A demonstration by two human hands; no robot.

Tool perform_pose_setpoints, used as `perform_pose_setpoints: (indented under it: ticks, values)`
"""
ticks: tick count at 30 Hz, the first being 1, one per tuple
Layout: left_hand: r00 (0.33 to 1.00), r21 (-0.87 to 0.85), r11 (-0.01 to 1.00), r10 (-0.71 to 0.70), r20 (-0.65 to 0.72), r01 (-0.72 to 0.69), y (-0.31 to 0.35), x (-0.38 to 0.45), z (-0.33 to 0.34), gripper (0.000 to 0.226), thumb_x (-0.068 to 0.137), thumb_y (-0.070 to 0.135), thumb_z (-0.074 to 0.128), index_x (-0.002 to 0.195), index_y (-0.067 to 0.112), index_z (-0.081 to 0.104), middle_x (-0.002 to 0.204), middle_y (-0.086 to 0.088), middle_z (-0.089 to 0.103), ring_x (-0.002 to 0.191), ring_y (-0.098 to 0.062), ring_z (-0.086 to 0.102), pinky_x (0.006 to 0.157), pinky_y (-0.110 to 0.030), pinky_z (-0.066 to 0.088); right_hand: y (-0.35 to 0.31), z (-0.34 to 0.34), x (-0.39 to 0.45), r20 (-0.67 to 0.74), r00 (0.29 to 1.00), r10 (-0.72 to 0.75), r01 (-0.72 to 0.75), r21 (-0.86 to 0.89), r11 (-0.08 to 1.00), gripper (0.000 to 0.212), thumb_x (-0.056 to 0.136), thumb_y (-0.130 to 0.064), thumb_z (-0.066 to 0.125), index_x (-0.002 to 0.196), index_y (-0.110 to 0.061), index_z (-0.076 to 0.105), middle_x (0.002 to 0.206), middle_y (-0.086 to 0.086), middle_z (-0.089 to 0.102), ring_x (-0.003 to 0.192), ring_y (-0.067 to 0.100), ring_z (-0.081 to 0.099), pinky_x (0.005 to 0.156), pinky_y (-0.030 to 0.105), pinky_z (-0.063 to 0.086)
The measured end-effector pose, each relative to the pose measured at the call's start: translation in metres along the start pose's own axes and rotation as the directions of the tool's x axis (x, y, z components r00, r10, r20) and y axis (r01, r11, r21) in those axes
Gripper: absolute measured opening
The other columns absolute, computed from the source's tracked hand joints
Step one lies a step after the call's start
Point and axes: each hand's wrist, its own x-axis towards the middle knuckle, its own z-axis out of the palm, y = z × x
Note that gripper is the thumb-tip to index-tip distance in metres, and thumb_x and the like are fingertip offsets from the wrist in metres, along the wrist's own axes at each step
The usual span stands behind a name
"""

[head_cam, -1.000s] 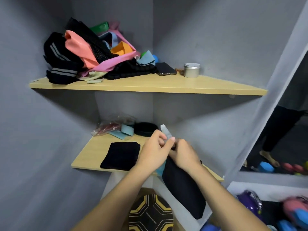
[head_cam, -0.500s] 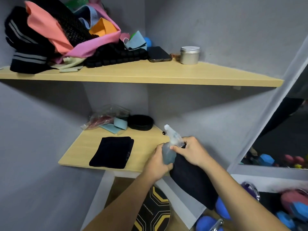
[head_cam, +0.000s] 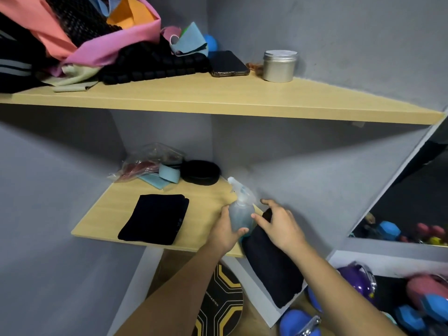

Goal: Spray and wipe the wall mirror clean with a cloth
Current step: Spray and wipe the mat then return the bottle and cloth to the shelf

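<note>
As the left hand (head_cam: 224, 232) grips the translucent spray bottle (head_cam: 240, 209) upright at the lower shelf's (head_cam: 106, 214) right end, nozzle pointing up-left, the right hand (head_cam: 282, 225) holds a hanging black cloth (head_cam: 274, 265), forefingers extended.

Phone (head_cam: 229, 63) beside tin (head_cam: 280, 65) — upper shelf (head_cam: 218, 98)
</note>
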Motion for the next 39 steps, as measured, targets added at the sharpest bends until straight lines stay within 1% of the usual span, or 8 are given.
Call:
perform_pose_setpoints:
  ticks: [6, 11, 14, 17, 24, 31, 35, 39]
  values:
    - [1.000, -0.121, 0.993, -0.004, 0.021, 0.007, -0.004, -0.009, -0.001, 0.105, 0.090, 0.019, 0.079, 0.164, 0.020, 0.004, 0.145, 0.012, 0.030, 0.138, -0.008, 0.031, 0.110, -0.025, 0.031, -0.006, -0.009, -0.006, -0.013, 0.998, -0.068, 0.068, -0.040, 0.997, 0.044, 0.093, -0.046, 0.067, 0.130, -0.022, 0.059, 0.131, -0.003, 0.063, 0.124, 0.021, 0.056, 0.094, 0.035, 0.047]
    - [0.913, -0.263, 0.963, -0.058, -0.403, -0.055, -0.023, -0.037, -0.032, 0.024, 0.093, 0.026, 0.076, 0.112, 0.018, 0.063, 0.109, 0.001, 0.066, 0.105, -0.019, 0.062, 0.086, -0.020, 0.049, -0.031, -0.009, -0.017, 0.029, 0.976, -0.218, 0.217, 0.009, 0.976, 0.035, 0.091, -0.048, 0.068, 0.121, -0.030, 0.063, 0.127, -0.012, 0.063, 0.119, 0.012, 0.058, 0.097, 0.034, 0.050]
    - [0.995, -0.460, 0.887, -0.075, -0.064, 0.038, -0.013, -0.060, -0.072, 0.046, 0.094, 0.049, 0.061, 0.102, 0.006, 0.071, 0.092, 0.000, 0.074, 0.091, -0.019, 0.070, 0.073, -0.017, 0.054, -0.063, -0.004, -0.017, 0.026, 0.946, -0.324, 0.316, 0.165, 0.934, 0.024, 0.091, -0.046, 0.070, 0.111, -0.035, 0.066, 0.115, -0.019, 0.066, 0.111, 0.006, 0.060, 0.095, 0.033, 0.050]
    - [0.967, -0.646, 0.723, -0.129, 0.219, 0.243, -0.011, -0.078, -0.104, 0.063, 0.093, 0.068, 0.051, 0.127, 0.019, 0.072, 0.125, -0.001, 0.074, 0.116, -0.017, 0.070, 0.090, -0.033, 0.058, -0.105, 0.007, -0.012, -0.065, 0.931, -0.359, 0.357, 0.364, 0.860, 0.010, 0.092, -0.041, 0.070, 0.100, -0.037, 0.066, 0.099, -0.022, 0.066, 0.095, 0.002, 0.063, 0.085, 0.027, 0.051]
    - [0.988, -0.768, 0.623, -0.111, 0.105, 0.152, -0.018, -0.115, -0.188, 0.082, 0.072, 0.046, 0.090, 0.140, 0.010, 0.060, 0.141, -0.013, 0.064, 0.133, -0.032, 0.059, 0.117, -0.048, 0.042, -0.188, 0.037, 0.007, -0.270, 0.930, -0.250, 0.368, 0.668, 0.647, 0.008, 0.094, -0.025, 0.071, 0.099, -0.020, 0.069, 0.098, -0.012, 0.070, 0.096, 0.001, 0.063, 0.090, 0.026, 0.049]
    - [0.955, -0.676, 0.732, -0.131, -0.268, -0.090, -0.017, -0.117, -0.280, 0.037, 0.093, 0.025, 0.068, 0.130, 0.017, 0.064, 0.124, -0.007, 0.075, 0.115, -0.025, 0.070, 0.102, -0.041, 0.054, -0.222, 0.083, 0.017, 0.248, 0.964, -0.099, -0.116, 0.722, 0.682, 0.083, 0.065, -0.068, 0.081, 0.133, -0.034, 0.048, 0.129, -0.002, 0.059, 0.115, 0.022, 0.062, 0.099, 0.050, 0.054]
    - [0.938, -0.614, 0.775, -0.081, -0.337, -0.153, -0.023, -0.094, -0.335, 0.019, 0.101, 0.016, 0.061, 0.119, 0.018, 0.066, 0.121, -0.010, 0.074, 0.107, -0.022, 0.071, 0.099, -0.039, 0.054, -0.236, 0.116, 0.018, 0.668, 0.736, -0.110, -0.501, 0.646, 0.576, 0.075, 0.073, -0.063, 0.076, 0.135, -0.026, 0.054, 0.121, 0.014, 0.070, 0.106, 0.038, 0.070, 0.093, 0.055, 0.054]
    - [0.970, -0.656, 0.743, -0.037, -0.242, -0.136, -0.031, -0.071, -0.379, 0.027, 0.103, 0.019, 0.060, 0.130, 0.021, 0.065, 0.122, -0.006, 0.075, 0.112, -0.024, 0.072, 0.095, -0.037, 0.056, -0.273, 0.146, 0.021, 0.619, 0.753, -0.224, -0.476, 0.747, 0.463, 0.058, 0.084, -0.056, 0.067, 0.132, -0.024, 0.063, 0.116, 0.005, 0.075, 0.111, 0.025, 0.067, 0.102, 0.044, 0.044]
